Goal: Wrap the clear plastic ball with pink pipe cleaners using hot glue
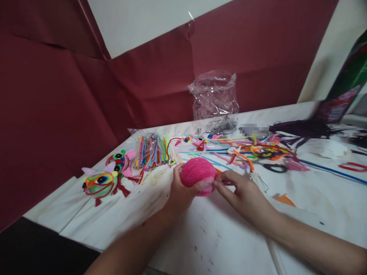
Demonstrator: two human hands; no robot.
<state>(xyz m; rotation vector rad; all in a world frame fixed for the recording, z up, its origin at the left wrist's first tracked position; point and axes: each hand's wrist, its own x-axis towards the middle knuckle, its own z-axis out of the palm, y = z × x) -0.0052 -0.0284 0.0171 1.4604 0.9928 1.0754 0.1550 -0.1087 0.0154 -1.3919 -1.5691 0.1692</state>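
Note:
A round pink ball [198, 172], ridged as if wound with pipe cleaners, is held above the white table. My left hand [182, 187] wraps around its left and lower side, the thumb across its front. At the ball's right edge, the fingertips of my right hand [233, 187] are pinched together; whatever lies between them is too small to make out. A pale, shiny patch shows on the lower front of the ball, near my left thumb.
Two colourful animal-head figures [100, 182] with tassels stand at left. Behind are a pipe-cleaner bundle [153, 151], a clear plastic bag [215, 95] and loose pipe cleaners [252, 149]. Black-handled scissors [274, 168] lie to the right. Dark red sheeting [149, 80] covers the wall.

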